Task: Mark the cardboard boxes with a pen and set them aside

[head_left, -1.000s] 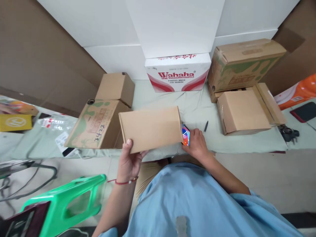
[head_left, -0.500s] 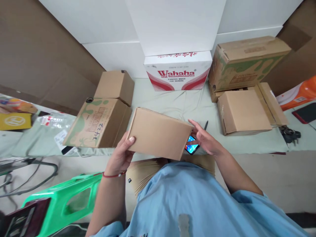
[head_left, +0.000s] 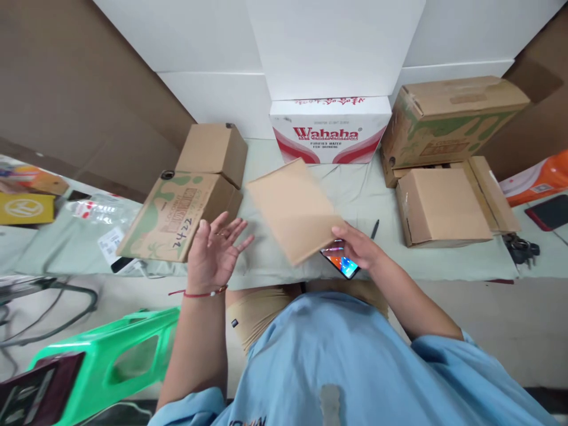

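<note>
A plain brown cardboard box (head_left: pixel 295 210), slightly blurred, is held tilted above the green cloth in the middle. My right hand (head_left: pixel 357 245) grips it by its lower right corner, thumb on top. Beneath that hand lies a phone (head_left: pixel 344 263) with a lit screen. My left hand (head_left: pixel 217 251), palm up with fingers spread, is apart from the box on its left and holds nothing. A red string bracelet circles the left wrist. Just beyond the left hand stands a printed carton (head_left: pixel 164 219) marked 2422.
At the back stands a white and red Wahaha carton (head_left: pixel 331 133). Brown boxes (head_left: pixel 448 207) are stacked on the right, near keys (head_left: pixel 521 249). A pen (head_left: pixel 375 229) lies by the phone. A green stool (head_left: pixel 97 361) is at lower left.
My left hand has let go of the box and opened to its left. My right hand has closed on the box's corner, and the box has turned and moved away from me.
</note>
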Action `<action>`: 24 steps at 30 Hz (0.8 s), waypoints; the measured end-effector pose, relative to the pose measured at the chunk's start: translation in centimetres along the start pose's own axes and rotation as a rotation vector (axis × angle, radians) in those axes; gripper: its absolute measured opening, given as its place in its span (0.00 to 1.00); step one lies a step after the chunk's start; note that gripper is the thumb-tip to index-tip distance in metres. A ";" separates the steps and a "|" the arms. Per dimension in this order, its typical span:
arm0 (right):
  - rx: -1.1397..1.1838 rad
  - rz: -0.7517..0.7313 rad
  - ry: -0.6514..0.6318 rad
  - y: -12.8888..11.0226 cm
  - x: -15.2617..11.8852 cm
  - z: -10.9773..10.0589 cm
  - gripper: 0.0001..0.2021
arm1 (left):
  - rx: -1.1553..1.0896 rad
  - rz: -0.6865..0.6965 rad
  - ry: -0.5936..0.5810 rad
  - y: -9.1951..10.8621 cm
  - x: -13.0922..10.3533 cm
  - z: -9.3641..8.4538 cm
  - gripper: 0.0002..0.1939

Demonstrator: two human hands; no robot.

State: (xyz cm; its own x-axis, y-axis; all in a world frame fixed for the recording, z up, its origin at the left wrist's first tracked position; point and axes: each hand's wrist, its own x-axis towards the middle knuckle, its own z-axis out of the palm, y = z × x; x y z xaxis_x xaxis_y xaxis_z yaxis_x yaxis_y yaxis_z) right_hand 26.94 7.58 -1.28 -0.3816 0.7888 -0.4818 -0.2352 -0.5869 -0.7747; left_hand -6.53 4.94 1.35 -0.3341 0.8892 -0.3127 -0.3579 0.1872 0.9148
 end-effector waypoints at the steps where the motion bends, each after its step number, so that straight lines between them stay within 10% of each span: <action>1: 0.042 0.013 0.034 -0.2 1.0 0.6 0.27 | 0.018 0.023 0.090 -0.5 0.3 -0.6 0.34; 5: 0.067 0.047 0.097 -1.0 5.6 3.3 0.23 | 0.146 0.131 0.326 -2.4 0.6 -2.7 0.32; 16: 0.140 -0.017 0.072 -2.5 16.4 12.4 0.23 | 0.334 0.047 0.227 -8.4 -4.1 -3.5 0.30; 24: -0.027 -0.195 0.224 -2.2 17.9 11.7 0.31 | 0.525 0.102 0.171 -10.0 -4.5 -3.7 0.31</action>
State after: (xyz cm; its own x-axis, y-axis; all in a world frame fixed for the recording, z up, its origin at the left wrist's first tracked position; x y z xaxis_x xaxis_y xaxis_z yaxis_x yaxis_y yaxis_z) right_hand 10.19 20.80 -3.43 -0.1239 0.9085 -0.3991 -0.2597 -0.4178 -0.8706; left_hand -4.69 -2.43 -7.32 -0.4966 0.8414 -0.2133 0.1514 0.3259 0.9332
